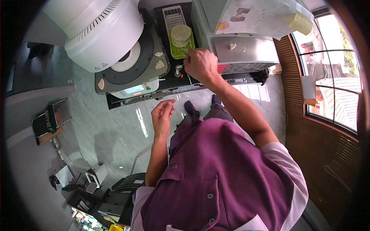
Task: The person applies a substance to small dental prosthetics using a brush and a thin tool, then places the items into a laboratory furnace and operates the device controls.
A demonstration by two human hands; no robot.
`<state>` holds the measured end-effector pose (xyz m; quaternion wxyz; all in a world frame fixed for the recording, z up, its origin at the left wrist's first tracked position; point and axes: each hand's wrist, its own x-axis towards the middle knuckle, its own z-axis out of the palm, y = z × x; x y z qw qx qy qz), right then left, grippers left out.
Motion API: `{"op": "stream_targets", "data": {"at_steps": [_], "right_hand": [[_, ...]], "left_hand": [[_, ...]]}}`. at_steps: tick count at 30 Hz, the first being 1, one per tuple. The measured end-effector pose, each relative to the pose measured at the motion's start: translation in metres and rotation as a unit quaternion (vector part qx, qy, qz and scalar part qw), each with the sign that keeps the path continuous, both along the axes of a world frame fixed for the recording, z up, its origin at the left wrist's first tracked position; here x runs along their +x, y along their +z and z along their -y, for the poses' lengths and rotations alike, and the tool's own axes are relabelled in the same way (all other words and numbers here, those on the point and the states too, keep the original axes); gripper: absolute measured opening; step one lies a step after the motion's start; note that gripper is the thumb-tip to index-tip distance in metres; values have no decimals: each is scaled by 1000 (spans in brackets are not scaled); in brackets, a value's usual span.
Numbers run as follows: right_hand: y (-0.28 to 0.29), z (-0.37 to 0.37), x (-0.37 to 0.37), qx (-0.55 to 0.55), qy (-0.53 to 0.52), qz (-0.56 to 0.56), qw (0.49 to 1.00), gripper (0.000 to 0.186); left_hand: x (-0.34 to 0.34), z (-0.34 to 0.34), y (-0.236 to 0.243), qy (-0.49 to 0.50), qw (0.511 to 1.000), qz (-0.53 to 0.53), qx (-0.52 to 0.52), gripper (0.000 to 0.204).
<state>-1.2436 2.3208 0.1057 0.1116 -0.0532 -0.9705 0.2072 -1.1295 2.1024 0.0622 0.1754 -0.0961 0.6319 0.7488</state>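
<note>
My right hand (pixel 201 64) is closed at the right edge of a bright green tray (pixel 178 53). A slim tool shows only in part, its thin metallic end reaching over the tray; its kind is unclear. In the tray lies a stack of round, pale discs (pixel 180 34). My left hand (pixel 162 113) is held in the air in front of the bench, fingers curled and thumb against them, with nothing visible in it. Small white and red pieces (pixel 178 71) lie on the black bench just left of my right hand.
On the left stands a white domed machine (pixel 104 42) with a lit display (pixel 134 89) and pale fragments on its grey ledge. A keypad (pixel 174 16) lies behind the tray. To the right is a boxy metal-topped machine (pixel 246 50) with papers (pixel 258 17) above it.
</note>
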Motion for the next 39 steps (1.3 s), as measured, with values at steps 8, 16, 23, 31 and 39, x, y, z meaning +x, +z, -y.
{"op": "stream_targets", "data": {"at_steps": [8,16,23,31,39], "right_hand": [[-28,12,-15,6,1,72,997,18],[3,2,22,-37,-19,-109,993,23],[-19,-28,117,-130,-10,-91,987,24],[-171,-45,143,-311,-266,111,906,39],[-244,-28,111,-548,-297,89,777,30]], "left_hand": [[9,13,4,13,999,17,-27,24],[9,19,5,-56,996,23,-66,22],[8,8,-6,-106,990,8,-92,24],[8,-9,-11,-194,975,-4,-107,22],[15,-29,-4,-227,963,-16,-143,22]]}}
